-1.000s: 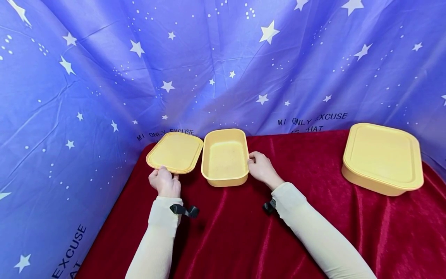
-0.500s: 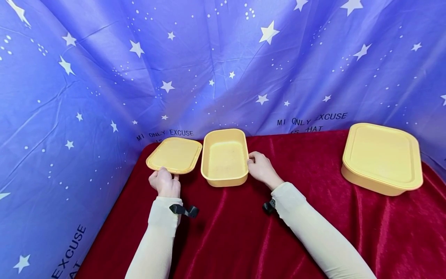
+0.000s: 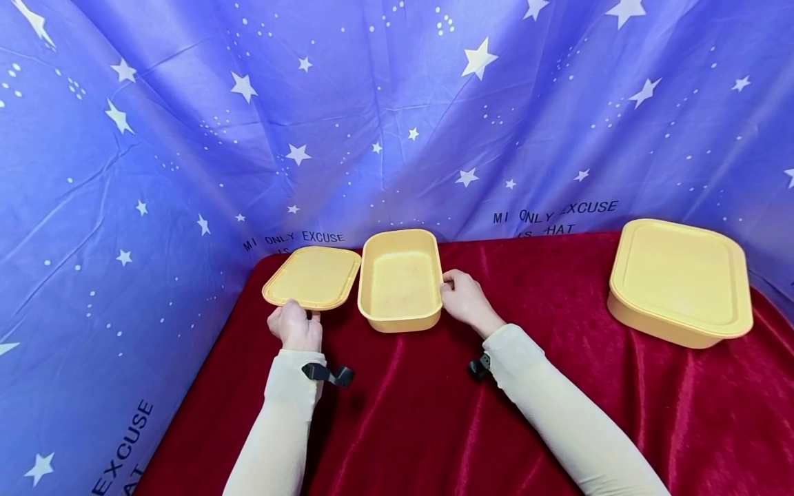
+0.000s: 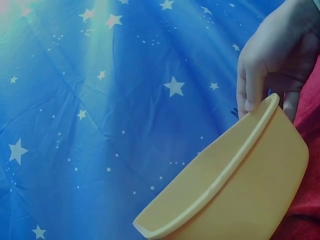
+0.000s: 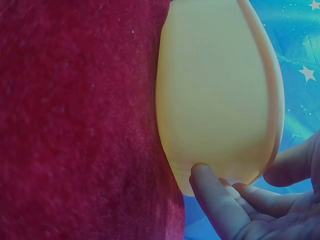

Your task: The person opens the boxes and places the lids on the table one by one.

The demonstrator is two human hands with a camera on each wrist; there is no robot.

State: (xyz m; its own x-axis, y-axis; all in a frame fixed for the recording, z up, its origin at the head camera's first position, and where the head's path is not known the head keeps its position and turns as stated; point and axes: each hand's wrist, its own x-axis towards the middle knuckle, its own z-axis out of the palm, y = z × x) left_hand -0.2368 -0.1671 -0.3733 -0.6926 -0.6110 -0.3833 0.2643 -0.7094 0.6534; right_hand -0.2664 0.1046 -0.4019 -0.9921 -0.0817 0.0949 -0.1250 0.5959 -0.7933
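Centrally, an open yellow tub (image 3: 400, 281) sits empty on the red velvet table (image 3: 434, 413), smooth plastic with rounded corners. Right hand (image 3: 464, 297) pinches its right rim. Left hand (image 3: 294, 325) grips the matching flat lid (image 3: 312, 277) just left of it.

A flat yellow lid (image 3: 312, 277) with rounded corners is lying near the back left corner of the red cloth, its near edge being pinched from the front. Just beside it on the right, a small yellow box (image 3: 400, 279) is standing open and empty, its right rim being gripped.
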